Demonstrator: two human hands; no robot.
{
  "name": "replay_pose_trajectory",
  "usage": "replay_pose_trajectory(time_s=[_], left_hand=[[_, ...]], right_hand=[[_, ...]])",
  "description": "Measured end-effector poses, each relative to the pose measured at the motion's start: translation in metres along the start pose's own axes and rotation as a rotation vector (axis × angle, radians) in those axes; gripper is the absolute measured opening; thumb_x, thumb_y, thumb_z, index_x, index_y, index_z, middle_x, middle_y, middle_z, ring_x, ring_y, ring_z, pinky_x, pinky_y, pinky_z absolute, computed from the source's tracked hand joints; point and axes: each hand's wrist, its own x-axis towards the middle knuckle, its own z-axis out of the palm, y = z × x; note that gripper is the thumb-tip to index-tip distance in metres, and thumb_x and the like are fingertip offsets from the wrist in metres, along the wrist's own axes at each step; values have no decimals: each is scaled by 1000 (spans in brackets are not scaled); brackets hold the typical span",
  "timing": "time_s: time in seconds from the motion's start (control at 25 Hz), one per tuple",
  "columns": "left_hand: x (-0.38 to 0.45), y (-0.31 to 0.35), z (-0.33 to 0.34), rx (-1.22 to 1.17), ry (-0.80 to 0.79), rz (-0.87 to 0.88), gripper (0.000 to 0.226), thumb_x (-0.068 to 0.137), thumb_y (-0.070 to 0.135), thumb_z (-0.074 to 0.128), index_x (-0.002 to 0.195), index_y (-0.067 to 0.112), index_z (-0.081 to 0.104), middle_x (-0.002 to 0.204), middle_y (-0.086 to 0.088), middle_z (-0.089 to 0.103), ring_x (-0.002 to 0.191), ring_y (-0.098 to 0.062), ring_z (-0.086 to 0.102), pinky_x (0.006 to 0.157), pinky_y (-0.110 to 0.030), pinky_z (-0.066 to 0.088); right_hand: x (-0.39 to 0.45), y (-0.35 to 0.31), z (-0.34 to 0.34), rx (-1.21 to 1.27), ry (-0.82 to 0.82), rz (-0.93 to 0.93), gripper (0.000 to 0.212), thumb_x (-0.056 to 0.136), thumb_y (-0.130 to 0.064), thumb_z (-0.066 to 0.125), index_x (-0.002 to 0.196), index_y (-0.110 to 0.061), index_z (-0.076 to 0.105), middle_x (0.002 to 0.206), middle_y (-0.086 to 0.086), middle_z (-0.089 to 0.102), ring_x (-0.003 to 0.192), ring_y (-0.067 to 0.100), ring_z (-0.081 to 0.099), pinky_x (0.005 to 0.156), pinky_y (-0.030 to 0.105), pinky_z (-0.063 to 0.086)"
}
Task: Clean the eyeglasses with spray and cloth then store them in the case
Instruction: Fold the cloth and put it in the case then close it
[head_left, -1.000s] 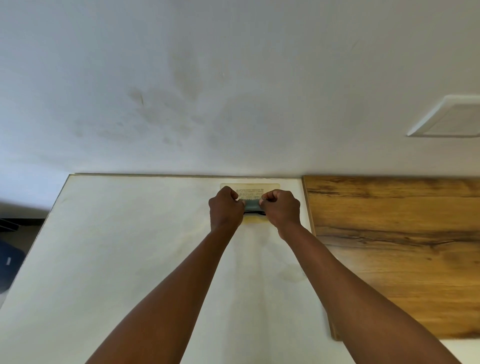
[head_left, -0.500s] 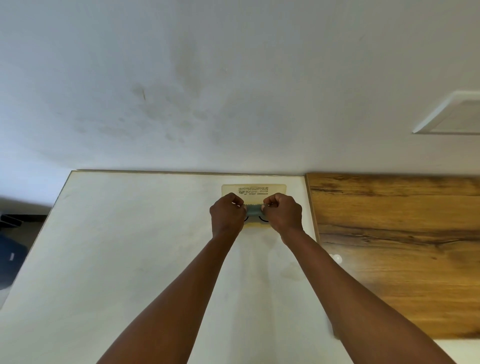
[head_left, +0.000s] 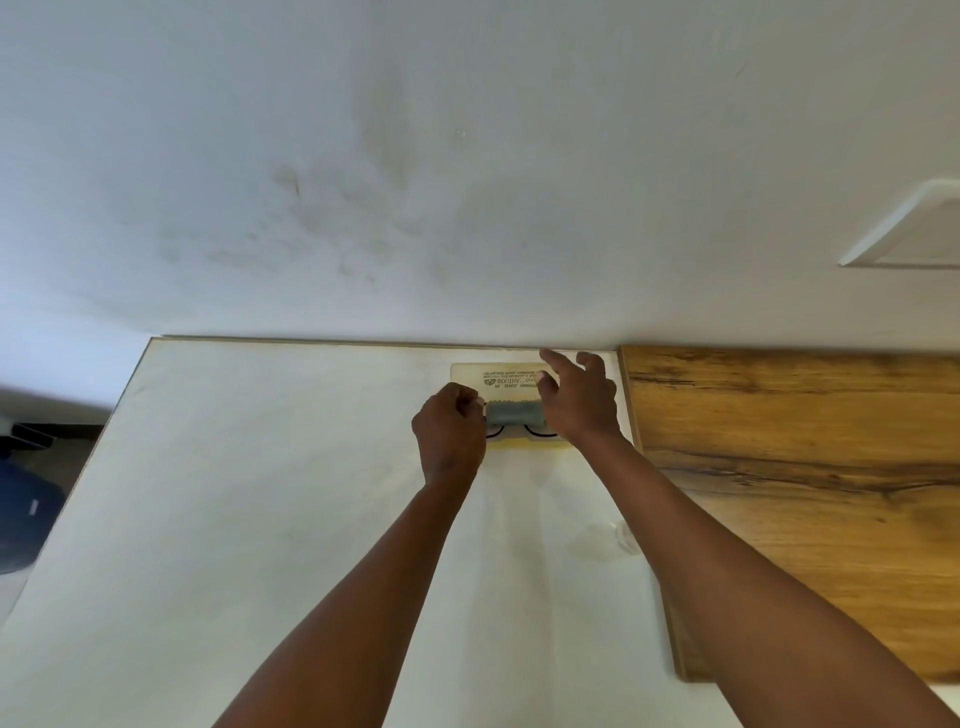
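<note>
— Where do the black-rimmed eyeglasses (head_left: 519, 434) lie?
— On the white desk (head_left: 260, 493), between your hands, under the grey-green cloth (head_left: 513, 413). Your left hand (head_left: 451, 431) pinches their end; your right hand (head_left: 579, 397) spreads wide over the open clear case (head_left: 493, 376).

There is one view only, from a wide-angle camera worn on the person's head. It looks forward and down along both outstretched forearms toward the far edge of a white table (head_left: 249, 493) where it meets a white wall (head_left: 467, 171). The wall fills the upper half of the frame and the tabletop the lower half, with a wooden board (head_left: 805, 467) at the right. The hands sit far from the lens, near the frame's middle; the forearms run close under it. Straight edges bow slightly toward the frame borders.
</note>
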Motion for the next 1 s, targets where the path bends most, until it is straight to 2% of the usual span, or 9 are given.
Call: replay_pose_trajectory(time_s=[0.12,0.24,0.36,0.44,0.68,0.76,0.84,0.92,1.0], left_hand=[[4,-8,-6,17,95,-71,17,89,9,53,102,7,64,100,-13,64,83,-17,55,73,-20,40],[4,-18,-8,-39,46,-208,23,92,8,50,110,8,63,105,-13,66,93,-25,59,86,-32,50],[1,-23,-11,-326,8,-399,21,92,6,50,106,11,64,98,-8,63,89,-23,60,71,-34,55],[0,-26,-13,-413,4,-448,19,91,4,52,104,11,65,97,-7,64,90,-23,61,63,-30,54],[-1,-27,-16,-500,-16,-487,20,89,2,55,106,7,65,98,-9,65,85,-23,62,62,-29,54],[-1,-28,-17,-518,-25,-495,21,89,1,55,107,5,65,100,-11,65,89,-25,63,67,-32,54],[-1,-28,-18,-541,-42,-507,21,89,0,54,107,4,65,102,-13,65,90,-26,63,71,-34,55],[1,-27,-20,-571,-49,-518,20,88,-2,54,103,4,66,99,-13,65,86,-25,63,70,-33,55],[0,-25,-22,-609,-67,-525,21,87,-6,52,100,3,66,91,-12,66,78,-23,63,66,-30,56]], right_hand=[[0,3,1,80,75,-45,34,97,-18,43,129,-17,51,127,20,46,118,30,45,95,33,39],[-2,5,1,103,133,-47,30,96,-15,44,122,-16,58,119,20,52,111,27,48,86,28,39],[-4,5,1,146,167,-41,26,95,-16,48,117,-16,61,116,18,53,107,26,49,73,20,32],[-8,7,3,151,196,-51,25,94,-17,50,117,-15,61,114,19,53,105,26,50,74,21,33],[-28,15,13,281,316,-124,23,92,-8,54,112,-8,65,109,18,52,93,15,48,75,3,26],[-37,18,17,333,354,-181,21,90,-3,53,109,-4,64,112,17,55,100,18,53,83,9,35],[-46,23,25,343,349,-251,24,90,1,50,113,1,58,118,17,57,113,26,54,94,27,45],[-54,29,35,302,299,-277,34,91,4,47,124,2,48,123,19,56,122,31,48,100,41,45],[-61,33,42,249,259,-279,44,89,6,46,133,1,40,126,20,55,131,34,37,106,44,39]])
